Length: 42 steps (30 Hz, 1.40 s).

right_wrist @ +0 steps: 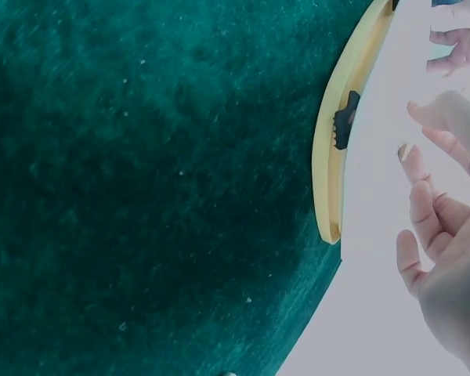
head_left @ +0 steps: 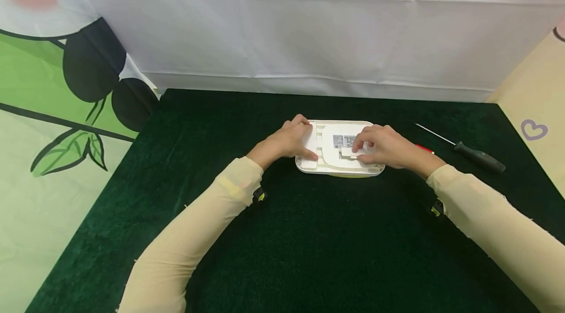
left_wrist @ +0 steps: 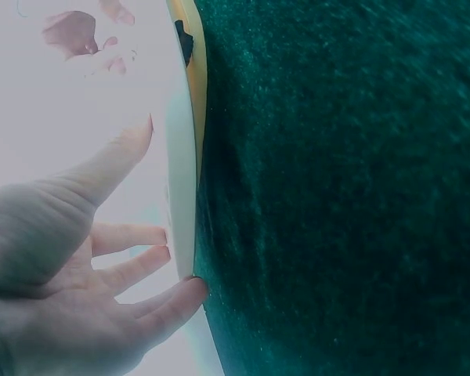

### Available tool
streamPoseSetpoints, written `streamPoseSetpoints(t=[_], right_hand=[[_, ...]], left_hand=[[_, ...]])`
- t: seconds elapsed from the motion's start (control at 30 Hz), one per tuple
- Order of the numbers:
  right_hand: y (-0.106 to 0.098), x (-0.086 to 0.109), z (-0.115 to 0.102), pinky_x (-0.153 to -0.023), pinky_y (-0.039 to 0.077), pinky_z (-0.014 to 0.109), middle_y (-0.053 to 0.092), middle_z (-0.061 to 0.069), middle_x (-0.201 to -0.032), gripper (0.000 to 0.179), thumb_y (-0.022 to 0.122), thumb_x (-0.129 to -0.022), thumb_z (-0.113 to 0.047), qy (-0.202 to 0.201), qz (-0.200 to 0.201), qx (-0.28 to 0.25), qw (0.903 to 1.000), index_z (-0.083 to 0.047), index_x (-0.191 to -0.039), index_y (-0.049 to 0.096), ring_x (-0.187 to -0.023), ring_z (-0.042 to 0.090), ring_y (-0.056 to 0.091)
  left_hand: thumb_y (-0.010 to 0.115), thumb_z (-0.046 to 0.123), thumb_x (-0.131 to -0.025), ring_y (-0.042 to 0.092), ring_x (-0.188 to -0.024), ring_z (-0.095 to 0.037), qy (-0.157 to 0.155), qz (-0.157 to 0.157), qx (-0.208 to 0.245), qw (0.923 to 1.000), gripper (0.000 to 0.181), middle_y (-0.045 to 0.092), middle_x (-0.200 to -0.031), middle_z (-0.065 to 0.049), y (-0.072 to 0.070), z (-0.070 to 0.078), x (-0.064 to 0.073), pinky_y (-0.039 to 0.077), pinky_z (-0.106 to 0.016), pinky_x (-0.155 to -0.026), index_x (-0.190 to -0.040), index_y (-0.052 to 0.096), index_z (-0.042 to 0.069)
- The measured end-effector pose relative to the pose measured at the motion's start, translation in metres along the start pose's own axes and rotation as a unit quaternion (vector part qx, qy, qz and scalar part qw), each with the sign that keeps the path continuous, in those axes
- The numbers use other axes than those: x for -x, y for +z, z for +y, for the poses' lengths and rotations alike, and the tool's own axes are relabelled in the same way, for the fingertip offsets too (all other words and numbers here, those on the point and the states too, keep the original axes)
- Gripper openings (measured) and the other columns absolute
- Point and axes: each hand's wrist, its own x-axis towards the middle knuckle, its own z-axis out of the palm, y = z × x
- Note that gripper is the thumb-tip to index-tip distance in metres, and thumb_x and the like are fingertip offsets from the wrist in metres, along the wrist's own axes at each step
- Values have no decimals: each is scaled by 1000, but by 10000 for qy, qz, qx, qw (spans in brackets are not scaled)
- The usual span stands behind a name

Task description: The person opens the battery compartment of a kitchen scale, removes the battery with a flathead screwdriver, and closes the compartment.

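Observation:
A white plastic device (head_left: 326, 122) with rounded corners lies on the dark green cloth, its labelled underside up. A yellow part (right_wrist: 323, 180) shows beneath its near edge. My left hand (head_left: 289, 140) rests on the device's left end, thumb and fingers spread apart; in the left wrist view its fingers look nearly straight. Over the raised middle panel, just below the printed label (head_left: 339, 141), my right hand (head_left: 385, 146) pinches a small white cover (head_left: 347, 151) between thumb and fingers. The right wrist view is washed out there and hides the cover.
A screwdriver (head_left: 478, 157) with a black handle lies to the right, its shaft angled toward the back. Partly behind my right wrist is a small red object (head_left: 424, 148). A white cloth backdrop (head_left: 309, 33) hangs along the table's back edge.

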Motion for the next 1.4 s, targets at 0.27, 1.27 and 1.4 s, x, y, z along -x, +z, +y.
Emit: streamPoseSetpoints(t=[0.27, 1.27, 1.4], right_hand=[[1, -3, -4, -78, 36, 36, 63, 1, -100, 16, 73, -84, -20, -121, -61, 92, 9999, -19, -100, 72, -89, 20, 50], [2, -3, -8, -77, 40, 33, 62, 0, -102, 11, 74, -84, -18, -223, 34, 91, 9997, -21, -94, 73, -88, 19, 53], [2, -2, -8, -77, 41, 33, 62, 0, -103, 10, 74, -84, -17, -309, 41, 106, 9995, -21, -93, 74, -89, 19, 53]], left_hand=[[75, 53, -80, 36, -131, -26, -33, 7, -1, 10000, 85, 26, -153, -4, -1, 0, 1, 37, -42, -108, -147, 42, 12], [75, 52, -81, 36, -130, -27, 64, 26, 36, 10000, 84, 27, -153, -6, -2, 0, 1, 38, -42, -108, -147, 42, 11], [75, 52, -81, 36, -130, -27, 61, 20, 46, 10000, 84, 26, -153, -6, -3, 0, 2, 38, -42, -108, -147, 43, 11]])
